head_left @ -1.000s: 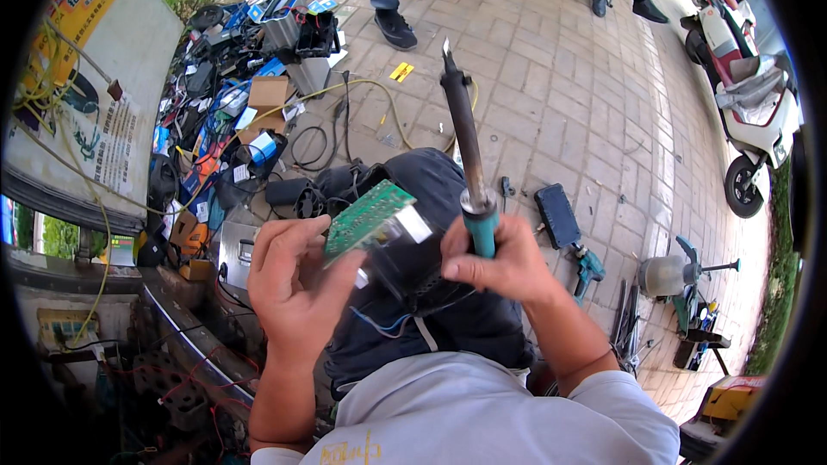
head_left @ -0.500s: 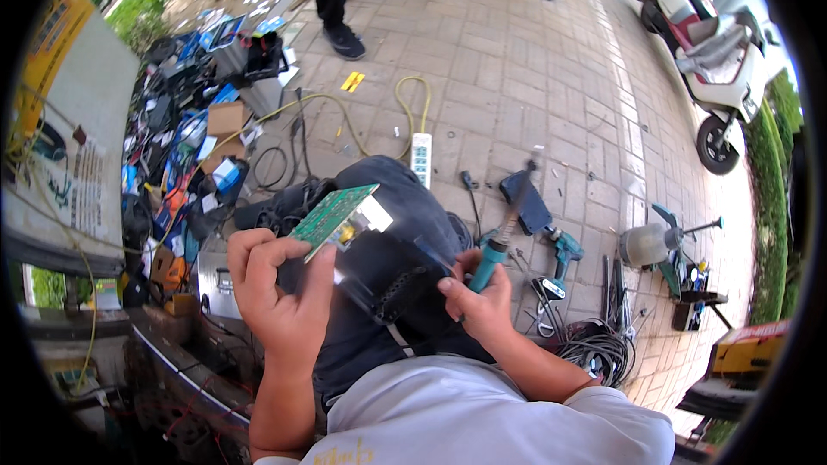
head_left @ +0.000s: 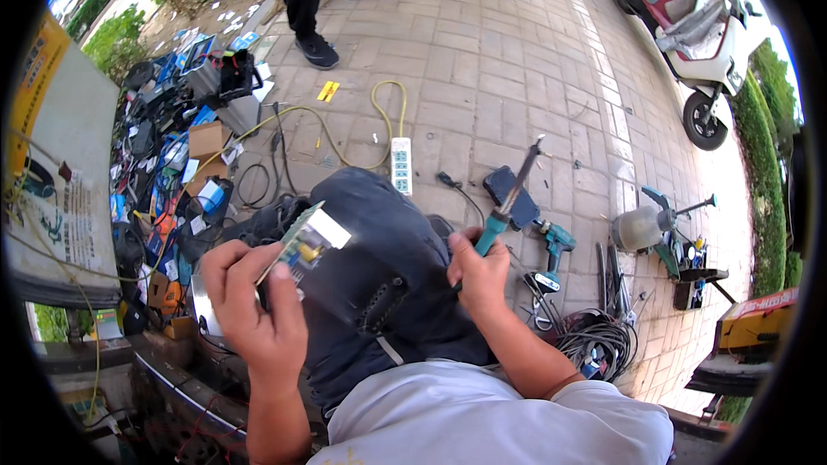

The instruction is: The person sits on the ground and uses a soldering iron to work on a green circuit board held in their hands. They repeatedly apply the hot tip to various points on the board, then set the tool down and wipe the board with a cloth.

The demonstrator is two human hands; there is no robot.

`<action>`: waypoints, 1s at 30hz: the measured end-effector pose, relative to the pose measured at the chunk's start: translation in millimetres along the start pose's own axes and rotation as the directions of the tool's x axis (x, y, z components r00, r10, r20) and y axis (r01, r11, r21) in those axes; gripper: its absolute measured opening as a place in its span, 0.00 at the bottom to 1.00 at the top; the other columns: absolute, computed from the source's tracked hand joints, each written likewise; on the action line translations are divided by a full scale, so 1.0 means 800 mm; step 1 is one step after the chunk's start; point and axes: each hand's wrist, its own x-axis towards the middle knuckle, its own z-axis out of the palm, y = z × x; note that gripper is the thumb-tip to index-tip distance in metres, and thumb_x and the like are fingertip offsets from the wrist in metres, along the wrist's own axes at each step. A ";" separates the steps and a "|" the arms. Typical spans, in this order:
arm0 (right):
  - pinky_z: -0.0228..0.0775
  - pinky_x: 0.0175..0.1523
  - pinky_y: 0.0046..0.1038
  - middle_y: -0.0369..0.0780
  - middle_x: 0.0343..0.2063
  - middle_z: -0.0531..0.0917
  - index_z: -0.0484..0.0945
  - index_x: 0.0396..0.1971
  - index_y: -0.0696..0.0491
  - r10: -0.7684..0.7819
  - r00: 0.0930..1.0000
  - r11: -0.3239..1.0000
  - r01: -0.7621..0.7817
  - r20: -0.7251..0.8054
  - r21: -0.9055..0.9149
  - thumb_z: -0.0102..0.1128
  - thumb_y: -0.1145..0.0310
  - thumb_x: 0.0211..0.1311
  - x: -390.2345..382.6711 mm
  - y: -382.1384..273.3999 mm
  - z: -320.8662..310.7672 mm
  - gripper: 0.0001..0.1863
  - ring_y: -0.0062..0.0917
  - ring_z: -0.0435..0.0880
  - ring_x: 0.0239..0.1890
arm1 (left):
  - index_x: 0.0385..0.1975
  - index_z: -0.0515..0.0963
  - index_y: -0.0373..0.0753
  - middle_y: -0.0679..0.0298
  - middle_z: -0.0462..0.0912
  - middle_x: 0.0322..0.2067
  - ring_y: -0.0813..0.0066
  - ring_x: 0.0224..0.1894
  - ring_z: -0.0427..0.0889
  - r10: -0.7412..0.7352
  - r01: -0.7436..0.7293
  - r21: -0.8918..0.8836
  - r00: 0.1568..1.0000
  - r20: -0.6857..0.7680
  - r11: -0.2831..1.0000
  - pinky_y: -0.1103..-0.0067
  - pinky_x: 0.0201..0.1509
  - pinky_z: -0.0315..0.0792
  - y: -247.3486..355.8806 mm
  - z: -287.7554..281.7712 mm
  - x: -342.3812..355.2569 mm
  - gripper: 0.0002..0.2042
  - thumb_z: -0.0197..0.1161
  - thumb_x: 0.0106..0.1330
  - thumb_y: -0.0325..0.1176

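Note:
Between the thumb and fingers of my left hand [head_left: 271, 314] is a green circuit board [head_left: 303, 241], held up over my lap and tilted. A white block and a yellow part show on its visible side. My right hand [head_left: 482, 275] is closed round the teal handle of a soldering iron [head_left: 494, 229], whose long metal shaft points up and away from me. Iron and board are well apart. On my dark trousers lies a black slotted plastic piece [head_left: 382, 306], below and between the hands; its outline blends into the cloth.
A white power strip [head_left: 401, 165] with a yellow cord lies beyond my knees. Right of it are a dark flat case [head_left: 512, 196], a teal cordless drill [head_left: 556, 245] and coiled cable [head_left: 594, 346]. Mixed electronics [head_left: 159, 172] are heaped at left. People's legs and a parked scooter stand farther off.
My left hand has turned the board, so its component side shows more than its green face. The soldering iron's shaft is sharper now. The whole view has shifted slightly.

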 end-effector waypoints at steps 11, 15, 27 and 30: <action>0.62 0.17 0.23 0.35 0.18 0.75 0.76 0.34 0.61 0.152 0.979 0.959 -0.114 0.133 -0.261 0.66 0.74 0.57 0.099 0.026 -0.007 0.10 0.17 0.70 0.13 | 0.40 0.74 0.30 0.54 0.73 0.42 0.64 0.45 0.73 -0.050 0.050 -0.013 0.999 0.014 0.999 0.70 0.51 0.67 -0.015 -0.009 -0.008 0.07 0.55 0.63 0.22; 0.62 0.17 0.22 0.35 0.18 0.75 0.76 0.36 0.62 0.350 0.901 0.903 -0.252 0.258 -0.348 0.67 0.76 0.54 0.122 0.035 0.017 0.11 0.16 0.71 0.14 | 0.43 0.74 0.30 0.55 0.74 0.45 0.66 0.48 0.73 -0.033 0.032 0.031 0.998 0.048 0.999 0.73 0.53 0.68 -0.013 -0.012 -0.008 0.09 0.54 0.65 0.21; 0.64 0.18 0.21 0.42 0.20 0.81 0.77 0.35 0.65 0.225 0.883 0.974 -0.203 0.411 -0.098 0.66 0.79 0.52 0.066 -0.087 0.016 0.10 0.19 0.75 0.15 | 0.38 0.78 0.28 0.53 0.82 0.38 0.65 0.40 0.81 -0.099 0.105 -0.214 0.994 0.036 0.971 0.78 0.45 0.72 0.008 0.002 0.019 0.07 0.55 0.64 0.19; 0.64 0.19 0.21 0.41 0.18 0.80 0.80 0.34 0.65 0.099 0.702 0.991 -0.134 0.705 -0.005 0.65 0.80 0.53 0.017 -0.134 0.042 0.08 0.18 0.74 0.15 | 0.36 0.79 0.30 0.54 0.79 0.40 0.70 0.41 0.78 -0.104 0.132 -0.247 0.987 0.124 0.960 0.79 0.46 0.70 0.004 -0.010 0.029 0.06 0.57 0.63 0.20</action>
